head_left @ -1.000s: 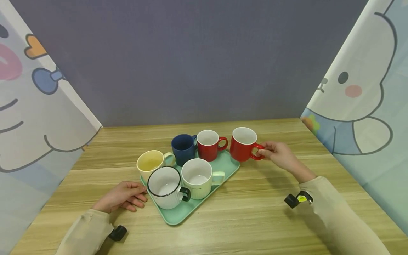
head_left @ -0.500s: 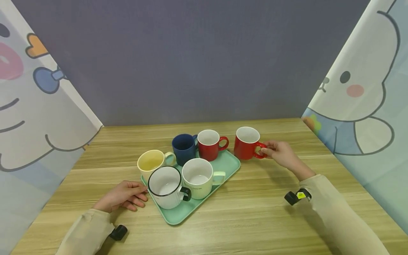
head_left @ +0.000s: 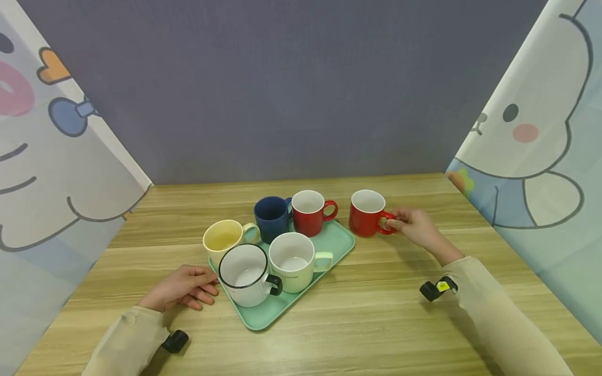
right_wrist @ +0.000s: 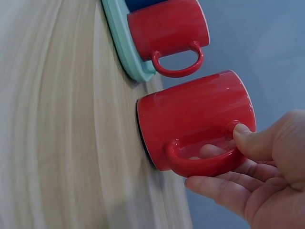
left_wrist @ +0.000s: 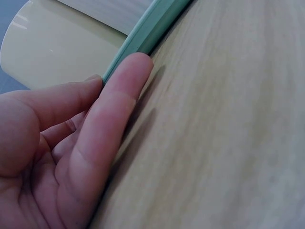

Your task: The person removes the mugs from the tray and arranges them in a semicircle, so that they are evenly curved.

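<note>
My right hand (head_left: 414, 227) pinches the handle of a red mug (head_left: 363, 222) with a white inside, thumb on top and fingers curled through and under. In the right wrist view this upright red mug (right_wrist: 195, 114) has its base at the table, just beyond the tray's corner. At the left, my left hand (head_left: 185, 287) pinches the rim of a green tray (head_left: 257, 319); the left wrist view has the thumb at the tray rim (left_wrist: 147, 36) and a finger along its outer side. On the tray stand a second red mug (head_left: 308, 222) and several others.
The tray also bears a navy mug (head_left: 273, 227), a yellow mug (head_left: 216, 256), a white black-rimmed mug (head_left: 244, 292) and a cream ribbed mug (head_left: 293, 277). A grey panel (head_left: 301, 94) rises behind the wooden table (head_left: 357, 324), with cartoon-printed sheets on both sides.
My right hand has carried the red mug rightward, off the tray's corner, and lowered it to the table. The left hand has stayed at the tray's edge.
</note>
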`<control>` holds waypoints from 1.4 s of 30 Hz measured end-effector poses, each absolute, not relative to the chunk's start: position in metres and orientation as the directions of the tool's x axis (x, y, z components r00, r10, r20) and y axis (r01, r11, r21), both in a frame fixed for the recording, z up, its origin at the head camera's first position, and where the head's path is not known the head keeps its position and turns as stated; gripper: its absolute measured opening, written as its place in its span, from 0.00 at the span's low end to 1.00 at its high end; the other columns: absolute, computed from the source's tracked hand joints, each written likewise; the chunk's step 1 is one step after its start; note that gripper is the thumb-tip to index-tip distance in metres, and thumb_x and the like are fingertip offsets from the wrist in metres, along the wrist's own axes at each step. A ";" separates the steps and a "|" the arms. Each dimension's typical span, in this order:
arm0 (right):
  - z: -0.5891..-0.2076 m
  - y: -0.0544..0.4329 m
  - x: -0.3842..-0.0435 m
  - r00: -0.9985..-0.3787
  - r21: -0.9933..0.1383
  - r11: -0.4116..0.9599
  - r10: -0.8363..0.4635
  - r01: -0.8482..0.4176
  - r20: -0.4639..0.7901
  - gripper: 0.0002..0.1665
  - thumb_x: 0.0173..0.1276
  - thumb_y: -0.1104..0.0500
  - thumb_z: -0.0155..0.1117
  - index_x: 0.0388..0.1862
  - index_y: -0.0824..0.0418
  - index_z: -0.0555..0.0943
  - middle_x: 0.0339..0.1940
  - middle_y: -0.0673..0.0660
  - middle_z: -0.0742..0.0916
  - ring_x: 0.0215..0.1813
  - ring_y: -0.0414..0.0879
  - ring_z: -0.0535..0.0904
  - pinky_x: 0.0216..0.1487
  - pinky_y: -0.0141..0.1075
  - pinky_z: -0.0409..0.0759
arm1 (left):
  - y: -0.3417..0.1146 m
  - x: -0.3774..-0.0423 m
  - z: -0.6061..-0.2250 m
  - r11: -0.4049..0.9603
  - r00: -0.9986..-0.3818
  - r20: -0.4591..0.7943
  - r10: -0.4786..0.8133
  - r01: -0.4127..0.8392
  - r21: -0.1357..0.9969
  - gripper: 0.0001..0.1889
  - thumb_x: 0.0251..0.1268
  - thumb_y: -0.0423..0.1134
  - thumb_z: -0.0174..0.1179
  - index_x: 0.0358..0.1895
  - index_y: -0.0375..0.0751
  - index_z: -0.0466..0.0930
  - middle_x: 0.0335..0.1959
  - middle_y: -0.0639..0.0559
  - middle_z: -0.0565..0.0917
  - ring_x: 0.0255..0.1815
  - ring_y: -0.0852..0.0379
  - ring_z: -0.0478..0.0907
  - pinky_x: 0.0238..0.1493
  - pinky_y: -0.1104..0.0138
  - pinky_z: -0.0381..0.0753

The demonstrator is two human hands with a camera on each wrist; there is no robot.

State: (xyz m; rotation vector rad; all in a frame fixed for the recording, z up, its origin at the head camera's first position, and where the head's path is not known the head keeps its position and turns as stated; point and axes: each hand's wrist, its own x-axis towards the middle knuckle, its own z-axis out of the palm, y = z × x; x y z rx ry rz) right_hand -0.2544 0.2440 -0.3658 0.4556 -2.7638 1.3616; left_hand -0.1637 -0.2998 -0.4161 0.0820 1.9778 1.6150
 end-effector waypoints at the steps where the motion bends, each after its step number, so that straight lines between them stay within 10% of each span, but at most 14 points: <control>1: -0.367 0.245 -0.255 -0.956 -0.766 0.581 -0.249 -0.274 0.154 0.09 0.70 0.71 0.62 0.43 0.81 0.79 0.35 0.69 0.88 0.35 0.44 0.85 0.36 0.39 0.87 | -0.300 -0.164 -0.416 0.265 -0.830 -0.392 0.397 -0.305 0.915 0.15 0.79 0.41 0.51 0.48 0.31 0.80 0.34 0.50 0.87 0.31 0.59 0.87 0.29 0.66 0.86; 24: -0.375 0.255 -0.262 -0.955 -0.869 0.450 -0.287 -0.204 0.076 0.19 0.71 0.68 0.63 0.53 0.83 0.76 0.43 0.72 0.86 0.40 0.39 0.85 0.43 0.39 0.86 | -0.301 -0.161 -0.413 0.280 -0.845 -0.390 0.366 -0.300 0.912 0.15 0.79 0.42 0.52 0.47 0.30 0.79 0.33 0.50 0.87 0.31 0.59 0.86 0.28 0.67 0.86; 42: -0.359 0.251 -0.246 -0.849 -0.486 0.740 -0.217 -0.465 0.482 0.13 0.62 0.67 0.72 0.45 0.71 0.84 0.32 0.63 0.89 0.31 0.56 0.86 0.29 0.38 0.83 | -0.295 -0.161 -0.414 0.293 -0.850 -0.381 0.363 -0.284 0.913 0.15 0.79 0.42 0.52 0.47 0.30 0.80 0.33 0.50 0.86 0.30 0.58 0.86 0.28 0.67 0.86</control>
